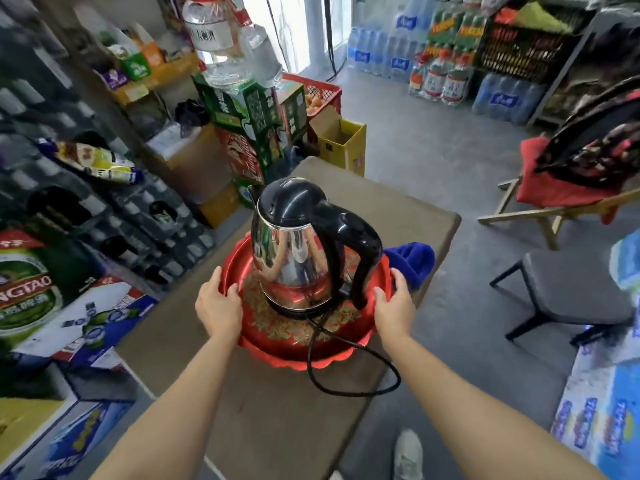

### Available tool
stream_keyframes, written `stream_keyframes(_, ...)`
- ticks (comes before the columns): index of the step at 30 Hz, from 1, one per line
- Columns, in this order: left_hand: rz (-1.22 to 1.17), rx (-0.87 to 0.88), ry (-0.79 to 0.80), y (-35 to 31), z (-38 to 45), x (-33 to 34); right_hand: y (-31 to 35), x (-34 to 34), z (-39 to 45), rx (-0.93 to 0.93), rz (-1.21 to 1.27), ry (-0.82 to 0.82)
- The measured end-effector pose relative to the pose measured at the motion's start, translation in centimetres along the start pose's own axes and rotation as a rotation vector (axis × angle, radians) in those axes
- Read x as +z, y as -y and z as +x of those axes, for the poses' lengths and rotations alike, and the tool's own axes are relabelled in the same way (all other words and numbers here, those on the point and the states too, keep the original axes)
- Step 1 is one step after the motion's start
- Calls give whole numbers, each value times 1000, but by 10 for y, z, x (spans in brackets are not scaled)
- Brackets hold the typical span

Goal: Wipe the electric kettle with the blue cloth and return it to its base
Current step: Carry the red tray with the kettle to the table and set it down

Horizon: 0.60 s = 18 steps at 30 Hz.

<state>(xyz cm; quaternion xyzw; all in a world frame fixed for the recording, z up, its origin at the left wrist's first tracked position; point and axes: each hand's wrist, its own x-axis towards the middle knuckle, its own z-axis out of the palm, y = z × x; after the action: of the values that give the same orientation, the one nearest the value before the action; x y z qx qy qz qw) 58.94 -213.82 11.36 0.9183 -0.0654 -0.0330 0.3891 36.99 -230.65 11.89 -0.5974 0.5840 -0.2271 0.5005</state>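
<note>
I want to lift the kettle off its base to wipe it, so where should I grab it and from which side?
Probably by the black loop handle of the electric kettle, coming in from the right. It arches off the kettle's right side, facing the right hand, with an open gap to wrap the fingers through. The steel body is smooth and rounded.

A grey concrete floor (433, 161) is flanked by stacked drink crates (131, 216), bottled water packs (502, 98), a grey chair (571, 289) and a brown table (277, 410).
</note>
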Motion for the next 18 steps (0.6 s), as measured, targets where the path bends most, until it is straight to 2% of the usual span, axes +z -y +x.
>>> stream_keyframes(9,86,-62,-100,17,49,42,-6,52,73,-56,-40,165)
stream_keyframes(18,132,-10,-57,19,97,92,-12,80,124,-31,-248,115)
